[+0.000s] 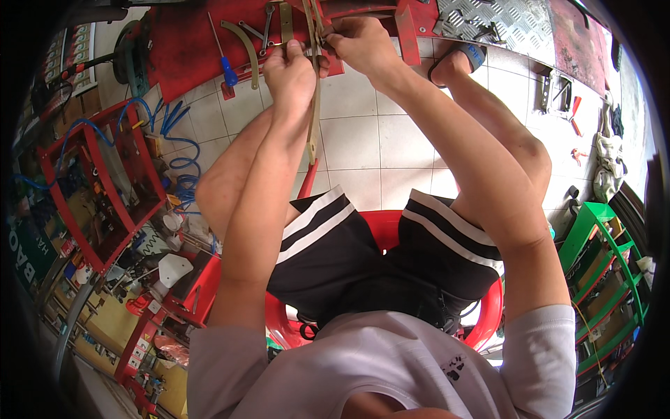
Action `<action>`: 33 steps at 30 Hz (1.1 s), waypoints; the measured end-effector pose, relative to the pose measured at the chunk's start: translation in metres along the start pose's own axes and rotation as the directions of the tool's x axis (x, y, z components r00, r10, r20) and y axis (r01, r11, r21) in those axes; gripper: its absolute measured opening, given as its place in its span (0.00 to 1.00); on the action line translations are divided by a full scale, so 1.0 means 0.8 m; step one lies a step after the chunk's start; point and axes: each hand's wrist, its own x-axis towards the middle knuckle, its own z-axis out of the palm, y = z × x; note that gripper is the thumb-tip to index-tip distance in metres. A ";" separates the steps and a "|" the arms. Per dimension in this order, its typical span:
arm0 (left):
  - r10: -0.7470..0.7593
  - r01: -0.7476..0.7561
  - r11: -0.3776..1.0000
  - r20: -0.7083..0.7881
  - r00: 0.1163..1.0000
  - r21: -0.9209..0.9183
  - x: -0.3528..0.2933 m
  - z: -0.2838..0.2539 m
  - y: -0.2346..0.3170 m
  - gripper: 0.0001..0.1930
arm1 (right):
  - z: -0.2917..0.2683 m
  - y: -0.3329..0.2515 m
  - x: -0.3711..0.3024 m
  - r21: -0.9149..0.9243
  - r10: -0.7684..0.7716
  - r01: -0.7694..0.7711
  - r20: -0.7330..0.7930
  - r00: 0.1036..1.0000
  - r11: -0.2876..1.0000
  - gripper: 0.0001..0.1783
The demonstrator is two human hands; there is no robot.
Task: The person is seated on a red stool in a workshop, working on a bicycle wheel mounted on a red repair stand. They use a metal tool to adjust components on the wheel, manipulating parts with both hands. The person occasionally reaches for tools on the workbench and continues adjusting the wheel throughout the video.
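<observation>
Over the edge of the red bench, my left hand point(289, 75) is closed around a long, narrow, tan metal strip point(314, 129) that hangs down between my knees. Just right of it, my right hand point(364, 46) pinches with its fingertips against the upper part of the strip; what sits between those fingers is too small to tell. On the bench left of my hands lie a screwdriver point(228, 72) with a blue handle, a curved flat metal strip point(246, 50), a wrench point(268, 26) and a short straight metal strip point(286, 24).
The red bench point(178, 52) spans the far side, with a treadplate sheet point(516, 28) on its right. Blue coiled hose point(183, 164) and a red frame point(94, 188) stand left. A green rack point(607, 279) is at right. I sit on a red chair point(382, 227).
</observation>
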 end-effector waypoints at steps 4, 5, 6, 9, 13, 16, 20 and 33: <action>0.086 -0.088 0.995 -0.044 0.995 -0.045 0.010 0.000 -0.015 0.12 | 0.001 -0.001 0.000 0.012 0.003 -0.003 0.008 1.000 1.000 0.12; 0.094 -0.096 0.995 -0.047 0.994 -0.033 0.011 -0.001 -0.018 0.12 | 0.000 -0.002 -0.001 0.011 -0.001 0.001 0.006 1.000 1.000 0.12; 0.103 -0.104 0.994 -0.049 0.993 -0.022 0.013 -0.002 -0.021 0.11 | 0.000 -0.004 -0.002 0.010 -0.005 0.005 0.004 1.000 1.000 0.12; 0.101 -0.101 0.995 -0.059 0.993 -0.003 0.017 -0.002 -0.028 0.11 | 0.000 -0.007 -0.006 0.012 -0.011 0.011 0.000 1.000 1.000 0.12; 0.044 -0.041 0.996 -0.035 0.998 0.076 0.009 0.005 -0.019 0.12 | -0.002 -0.005 -0.006 -0.047 -0.065 0.064 -0.021 0.998 0.997 0.12; 0.098 -0.081 0.965 -0.056 0.994 0.248 0.005 0.008 -0.013 0.12 | -0.003 -0.003 -0.005 -0.088 -0.113 0.111 -0.015 0.993 0.990 0.11; 0.179 -0.159 0.968 -0.092 0.980 0.192 0.020 0.002 -0.032 0.10 | -0.003 -0.004 -0.005 -0.142 -0.167 0.164 -0.009 0.986 0.976 0.11; 0.171 -0.149 0.967 -0.090 0.981 0.205 0.018 0.000 -0.033 0.10 | -0.004 -0.001 -0.003 -0.179 -0.179 0.176 -0.005 0.984 0.968 0.08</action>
